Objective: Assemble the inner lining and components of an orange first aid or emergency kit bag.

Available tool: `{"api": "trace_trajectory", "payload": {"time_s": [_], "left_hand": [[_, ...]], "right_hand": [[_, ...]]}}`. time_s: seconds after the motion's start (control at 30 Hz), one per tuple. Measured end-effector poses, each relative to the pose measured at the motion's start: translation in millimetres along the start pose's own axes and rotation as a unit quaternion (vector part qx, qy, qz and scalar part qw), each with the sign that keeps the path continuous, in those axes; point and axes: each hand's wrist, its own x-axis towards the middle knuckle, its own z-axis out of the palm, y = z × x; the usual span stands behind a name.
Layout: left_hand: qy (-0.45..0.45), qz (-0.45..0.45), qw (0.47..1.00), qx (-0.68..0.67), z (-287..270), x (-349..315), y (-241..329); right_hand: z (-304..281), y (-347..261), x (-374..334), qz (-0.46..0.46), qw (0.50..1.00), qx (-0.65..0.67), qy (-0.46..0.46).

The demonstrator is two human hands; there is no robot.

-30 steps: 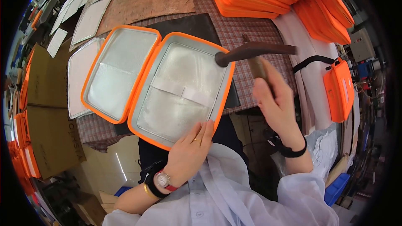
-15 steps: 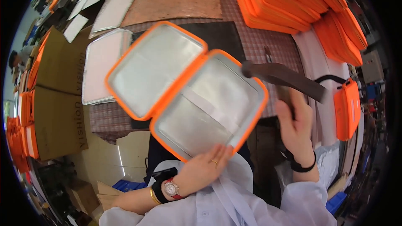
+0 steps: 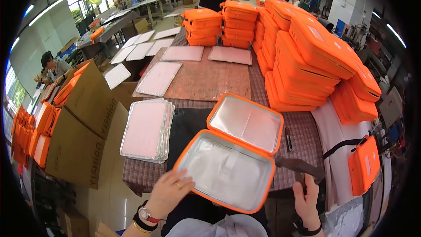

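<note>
An orange zip case (image 3: pixel 224 192) with a silver foil lining lies opened out at the near edge of the table, its lid (image 3: pixel 245 123) folded away from me. My left hand (image 3: pixel 170 193) grips the case's near left corner, fingers over the rim and thumb hidden. In my right hand (image 3: pixel 307 202) is a hammer (image 3: pixel 300 166), held upright by its handle just right of the case. The dark hammer head is close to the case's right corner, and I cannot tell whether they touch.
Left of the case stands a stack of pink, foil-edged panels (image 3: pixel 144 129). Stacked orange cases (image 3: pixel 302 70) rise at the right, near a pen-like tool (image 3: pixel 288 139). A brown board (image 3: pixel 197 79) lies beyond. Large cartons (image 3: pixel 76 145) stand left; other people work farther off.
The view has tipped up toward the room. The case has turned and sits lower against the table, its lid now far side. My left hand has shifted to its left corner; the right keeps the hammer.
</note>
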Motion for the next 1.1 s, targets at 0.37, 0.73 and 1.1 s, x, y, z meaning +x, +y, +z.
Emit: {"api": "trace_trajectory", "payload": {"time_s": [0.37,0.73,1.1], "left_hand": [[0.067,-0.001,0.995,-0.073,76.7,19.5,50.0],[0.178,-0.066,0.978,-0.09,78.9,29.9,57.4],[0.246,-0.067,0.965,-0.065,94.6,40.4,50.7]], "right_hand": [[35.1,-17.7,3.8,0.033,0.997,0.029,-0.069],[76.6,-36.5,-20.8,0.027,0.982,-0.081,-0.167],[85.2,-39.6,0.8,-0.001,0.973,-0.114,-0.198]]}}
